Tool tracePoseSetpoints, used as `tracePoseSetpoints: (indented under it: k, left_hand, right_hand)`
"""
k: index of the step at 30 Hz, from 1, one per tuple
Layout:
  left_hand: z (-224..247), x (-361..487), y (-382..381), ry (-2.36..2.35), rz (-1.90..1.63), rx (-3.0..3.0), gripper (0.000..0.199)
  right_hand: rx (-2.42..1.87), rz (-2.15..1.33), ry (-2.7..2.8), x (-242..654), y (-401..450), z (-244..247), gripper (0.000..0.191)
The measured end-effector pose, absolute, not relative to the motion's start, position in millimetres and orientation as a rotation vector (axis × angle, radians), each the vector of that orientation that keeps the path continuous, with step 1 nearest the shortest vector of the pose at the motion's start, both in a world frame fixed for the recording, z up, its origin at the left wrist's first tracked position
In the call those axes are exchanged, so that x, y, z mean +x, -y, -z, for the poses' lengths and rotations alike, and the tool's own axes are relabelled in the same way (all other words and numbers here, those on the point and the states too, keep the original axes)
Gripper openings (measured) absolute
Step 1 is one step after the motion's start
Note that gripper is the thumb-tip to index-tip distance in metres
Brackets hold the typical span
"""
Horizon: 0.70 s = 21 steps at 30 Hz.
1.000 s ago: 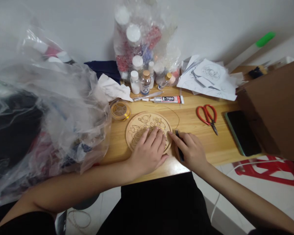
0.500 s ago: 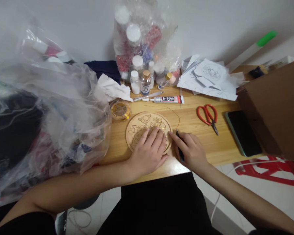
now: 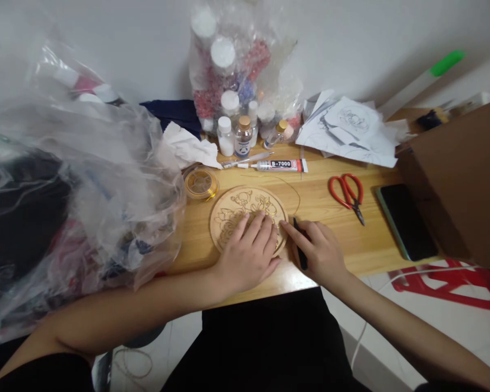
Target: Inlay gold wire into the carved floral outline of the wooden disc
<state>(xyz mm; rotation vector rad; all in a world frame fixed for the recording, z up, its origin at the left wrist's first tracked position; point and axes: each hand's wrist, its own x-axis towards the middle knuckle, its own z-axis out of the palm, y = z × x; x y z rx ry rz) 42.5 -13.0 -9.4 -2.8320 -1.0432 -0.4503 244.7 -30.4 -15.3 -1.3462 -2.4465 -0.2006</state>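
Observation:
A round wooden disc [image 3: 251, 197] with golden line patterns of flowers lies on the table. My left hand [image 3: 249, 250] rests flat on its lower part, fingers spread. At the disc's right edge, my right hand [image 3: 320, 247] touches the rim with its extended index finger. The other fingers curl round a dark slim tool [image 3: 299, 251]. A thin golden wire [image 3: 297, 195] curves over the table above that tool. Left of the disc sits a spool of gold wire [image 3: 201, 183].
Red-handled pliers [image 3: 346, 190] and a phone [image 3: 406, 220] lie right, beside a cardboard box [image 3: 457, 179]. Behind are a glue tube [image 3: 281, 165], small bottles [image 3: 243, 136], a bag of bottles [image 3: 237, 60] and papers [image 3: 347, 130]. A large plastic bag [image 3: 106, 190] fills the left.

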Motion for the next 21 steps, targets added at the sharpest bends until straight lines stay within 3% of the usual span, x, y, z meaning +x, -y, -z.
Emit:
tracePoseSetpoints:
  k: [21]
  left_hand:
    - [10.8, 42.8, 13.7, 1.078, 0.474, -2.849, 0.055]
  right_hand:
    - [-1.334, 0.239, 2.459, 246.1, 31.0, 17.6, 0.052]
